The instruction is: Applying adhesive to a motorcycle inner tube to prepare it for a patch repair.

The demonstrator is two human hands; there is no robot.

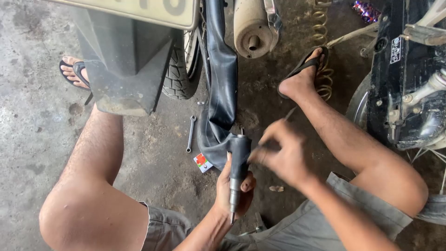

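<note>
Inner tube work, squatting on concrete floor (37, 93).
Left hand (234, 188) clamped on tube-draped metal rod (238, 172); right hand (283, 155), blurred, pinches thin tool (290, 113) beside inner tube (222, 83).

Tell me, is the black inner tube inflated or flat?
Flat: the inner tube hangs limp and creased beside the rear tyre.

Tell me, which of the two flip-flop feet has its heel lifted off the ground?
The right foot, by the coiled yellow hose, has its heel raised off its sandal. The left foot, beside the mudguard, shows only toes, so its heel can't be judged.
</note>
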